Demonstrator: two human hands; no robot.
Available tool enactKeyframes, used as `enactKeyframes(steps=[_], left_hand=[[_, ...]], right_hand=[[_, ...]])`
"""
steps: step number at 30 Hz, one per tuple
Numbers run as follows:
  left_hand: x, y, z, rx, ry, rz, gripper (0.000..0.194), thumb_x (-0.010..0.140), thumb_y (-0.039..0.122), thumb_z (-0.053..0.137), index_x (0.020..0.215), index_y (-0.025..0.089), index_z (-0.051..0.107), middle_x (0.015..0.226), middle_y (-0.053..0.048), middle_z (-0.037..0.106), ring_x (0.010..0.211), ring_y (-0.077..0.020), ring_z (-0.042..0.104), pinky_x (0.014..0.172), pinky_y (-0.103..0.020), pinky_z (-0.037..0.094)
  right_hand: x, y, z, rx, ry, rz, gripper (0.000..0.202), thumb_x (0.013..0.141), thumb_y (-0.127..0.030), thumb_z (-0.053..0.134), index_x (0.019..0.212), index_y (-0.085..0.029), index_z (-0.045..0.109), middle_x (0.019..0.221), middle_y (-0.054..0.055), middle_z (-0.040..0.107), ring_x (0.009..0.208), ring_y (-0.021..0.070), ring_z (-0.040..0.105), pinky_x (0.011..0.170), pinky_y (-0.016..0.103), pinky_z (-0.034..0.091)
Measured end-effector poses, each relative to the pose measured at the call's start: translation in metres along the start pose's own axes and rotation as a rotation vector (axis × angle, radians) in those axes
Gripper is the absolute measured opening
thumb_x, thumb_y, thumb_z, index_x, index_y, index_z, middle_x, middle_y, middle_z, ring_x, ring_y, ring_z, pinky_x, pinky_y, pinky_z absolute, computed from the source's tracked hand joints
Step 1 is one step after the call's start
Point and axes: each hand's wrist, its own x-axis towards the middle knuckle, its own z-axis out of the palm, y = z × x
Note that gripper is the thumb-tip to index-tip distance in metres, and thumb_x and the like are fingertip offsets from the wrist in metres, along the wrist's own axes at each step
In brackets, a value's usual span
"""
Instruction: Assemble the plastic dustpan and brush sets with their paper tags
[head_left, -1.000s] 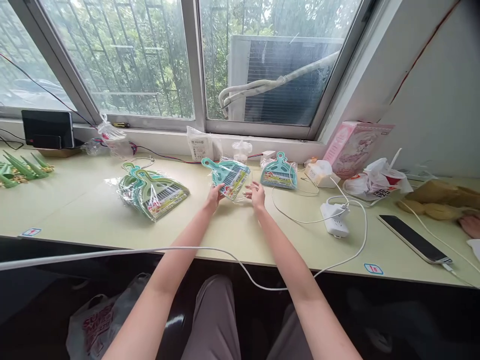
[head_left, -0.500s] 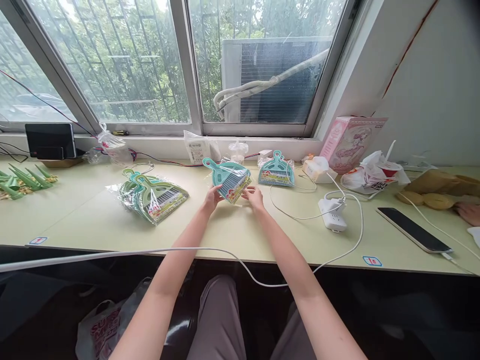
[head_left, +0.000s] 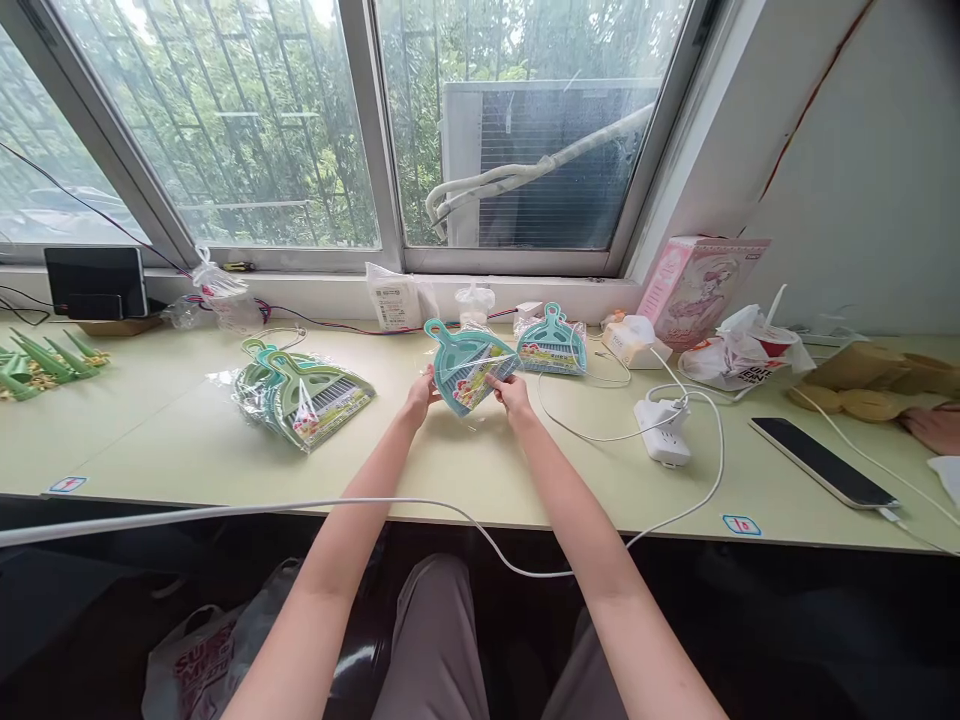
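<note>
A teal toy-size dustpan and brush set in clear plastic wrap is held above the table, its handle tilted up to the left. My left hand is closed on its left edge, with some fingers hidden behind it. My right hand pinches the lower right side, thumb over the printed label. To the left lies a pile of wrapped green dustpan sets, overlapping each other. Another wrapped teal dustpan set rests behind my right hand, near the windowsill.
A white power strip with looping cables sits to the right, with a phone beyond it. A tissue pack, a pink box and a bagged cup stand behind. A white cable hangs across my forearms. Another person's hand shows far right.
The held dustpan set has turned, its handle shifting right and its label now facing me more. My right thumb has come onto the label; the left hand stays at the left edge.
</note>
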Motion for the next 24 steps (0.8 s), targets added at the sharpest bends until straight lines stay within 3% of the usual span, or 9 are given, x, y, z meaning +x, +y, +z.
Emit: enactKeyframes(steps=[7,9,11,13,15,17,19,21,24], left_hand=[[0.01,0.01,-0.011,-0.135,0.274,0.232,0.033,0.096,0.04,0.041,0.111,0.018,0.061,0.108,-0.009,0.07,0.107,-0.0184,0.065,0.09,-0.029,0.053],[0.006,0.015,-0.014,-0.113,0.279,0.242,0.037,0.098,0.04,0.038,0.122,0.019,0.056,0.115,-0.01,0.068,0.112,-0.0195,0.063,0.096,-0.032,0.051],[0.0,0.023,-0.019,-0.014,0.293,0.307,0.047,0.098,0.044,0.037,0.139,0.022,0.042,0.134,-0.012,0.058,0.124,-0.021,0.056,0.103,-0.036,0.046],[-0.008,0.033,-0.025,0.17,0.444,0.473,0.062,0.095,0.05,0.042,0.149,0.024,0.026,0.151,-0.013,0.039,0.137,-0.023,0.043,0.11,-0.04,0.039],[-0.014,0.043,-0.03,0.388,0.584,0.646,0.078,0.087,0.054,0.057,0.151,0.024,0.024,0.156,-0.014,0.031,0.143,-0.026,0.033,0.113,-0.042,0.035],[-0.018,0.048,-0.031,0.527,0.447,0.659,0.081,0.075,0.052,0.073,0.144,0.023,0.041,0.145,-0.015,0.047,0.137,-0.0306,0.042,0.108,-0.043,0.04],[-0.017,0.047,-0.03,0.561,0.103,0.477,0.066,0.067,0.051,0.079,0.123,0.02,0.062,0.115,-0.014,0.068,0.113,-0.0325,0.062,0.092,-0.041,0.051],[-0.012,0.042,-0.03,0.534,-0.133,0.278,0.047,0.066,0.051,0.079,0.095,0.015,0.072,0.083,-0.012,0.073,0.079,-0.0272,0.069,0.07,-0.034,0.055],[-0.003,0.038,-0.036,0.392,-0.078,0.188,0.036,0.071,0.048,0.075,0.07,0.013,0.069,0.064,-0.01,0.068,0.052,-0.0173,0.062,0.054,-0.026,0.049]], right_hand=[[-0.005,-0.003,0.009,-0.121,-0.244,0.024,0.041,0.046,-0.034,0.088,0.064,-0.016,0.057,0.051,-0.002,0.052,0.042,0.0053,0.035,0.04,0.022,0.022],[-0.005,-0.004,0.007,-0.138,-0.262,0.033,0.041,0.045,-0.036,0.088,0.065,-0.016,0.057,0.048,-0.003,0.049,0.042,0.0055,0.035,0.04,0.022,0.021],[-0.006,-0.007,0.003,-0.139,-0.261,0.025,0.041,0.046,-0.037,0.087,0.067,-0.016,0.058,0.049,-0.004,0.049,0.042,0.0048,0.032,0.041,0.022,0.02],[-0.008,-0.013,-0.005,-0.15,-0.312,0.001,0.041,0.048,-0.039,0.085,0.07,-0.016,0.059,0.052,-0.004,0.05,0.043,0.004,0.031,0.042,0.022,0.019],[-0.011,-0.021,-0.015,-0.213,-0.424,-0.009,0.041,0.049,-0.039,0.084,0.071,-0.016,0.059,0.055,-0.004,0.05,0.045,0.0038,0.031,0.044,0.021,0.018],[-0.014,-0.029,-0.024,-0.3,-0.564,-0.002,0.039,0.052,-0.039,0.083,0.073,-0.014,0.061,0.059,-0.004,0.052,0.047,0.0039,0.032,0.045,0.021,0.019],[-0.016,-0.035,-0.03,-0.365,-0.653,-0.003,0.037,0.055,-0.039,0.081,0.076,-0.014,0.063,0.062,-0.003,0.053,0.049,0.0041,0.032,0.046,0.021,0.019],[-0.016,-0.039,-0.036,-0.38,-0.676,-0.012,0.036,0.057,-0.039,0.079,0.078,-0.013,0.065,0.064,-0.002,0.055,0.051,0.0043,0.031,0.047,0.021,0.018],[-0.011,-0.039,-0.044,-0.356,-0.607,-0.012,0.036,0.057,-0.039,0.079,0.079,-0.014,0.066,0.065,-0.002,0.056,0.051,0.0047,0.03,0.047,0.021,0.017]])
